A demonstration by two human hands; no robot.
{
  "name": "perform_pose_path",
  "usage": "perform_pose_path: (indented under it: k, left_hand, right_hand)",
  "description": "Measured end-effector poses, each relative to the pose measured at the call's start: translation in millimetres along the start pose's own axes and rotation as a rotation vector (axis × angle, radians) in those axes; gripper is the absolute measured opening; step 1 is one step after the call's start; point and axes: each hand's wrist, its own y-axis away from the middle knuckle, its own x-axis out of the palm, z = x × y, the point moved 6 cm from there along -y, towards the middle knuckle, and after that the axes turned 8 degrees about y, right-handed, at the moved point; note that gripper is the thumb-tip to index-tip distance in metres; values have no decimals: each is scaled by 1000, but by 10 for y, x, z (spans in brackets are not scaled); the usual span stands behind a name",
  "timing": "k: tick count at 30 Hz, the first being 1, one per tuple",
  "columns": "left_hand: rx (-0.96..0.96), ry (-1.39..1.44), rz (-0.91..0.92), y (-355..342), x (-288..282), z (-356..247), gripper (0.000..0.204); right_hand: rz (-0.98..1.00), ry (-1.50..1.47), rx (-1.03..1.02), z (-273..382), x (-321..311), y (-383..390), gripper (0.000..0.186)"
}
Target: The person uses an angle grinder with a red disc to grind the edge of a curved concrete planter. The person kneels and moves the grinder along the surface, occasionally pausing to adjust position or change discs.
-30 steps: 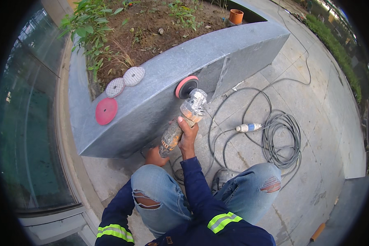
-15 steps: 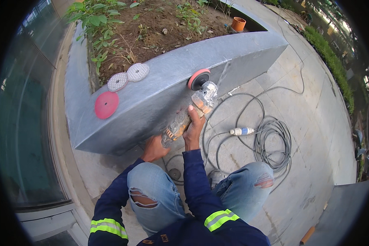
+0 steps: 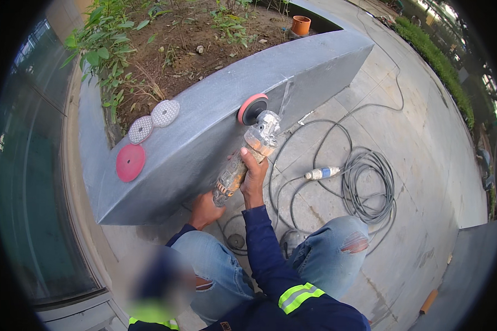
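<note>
A dusty grey-and-orange angle polisher (image 3: pixel 238 168) slants away from me, its pink-edged backing pad (image 3: pixel 252 108) against the side face of the grey stone planter (image 3: pixel 328 69), just below the top edge. My right hand (image 3: pixel 254 177) wraps round the tool's body, thumb on top. My left hand (image 3: pixel 207 208) grips the rear end lower down, its fingers partly hidden behind the tool. On the planter's top lie a pink disc (image 3: pixel 130 163) and two white honeycomb-patterned pads (image 3: pixel 165 113) at the left.
Right of my bent knees lie a coiled cable (image 3: pixel 367 196) and a white-and-blue connector (image 3: pixel 322 173) on grey paving (image 3: pixel 403 231). The planter holds soil, plants and an orange pipe (image 3: pixel 300 25). A glass panel (image 3: pixel 38 209) runs along my left, a grass strip (image 3: pixel 436 66) at far right.
The polisher and both hands moved rightward along the planter's side between the first two frames. Since then they look about still against it, while the whole view has shifted slightly.
</note>
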Motion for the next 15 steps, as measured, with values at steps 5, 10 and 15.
perform_pose_path:
  k: [5, 10, 15]
  left_hand:
    - [-26, -68, 70, -240, 141, -62, 43]
    - [-8, -111, 40, -176, 211, -33, 41]
    - [17, -11, -26, -29, 112, -15, 37]
  right_hand:
    - [-74, -1, -7, 113, -167, -254, 39]
    - [-40, -45, 23, -54, -302, -236, 40]
    - [17, -66, 37, 5, -107, -85, 44]
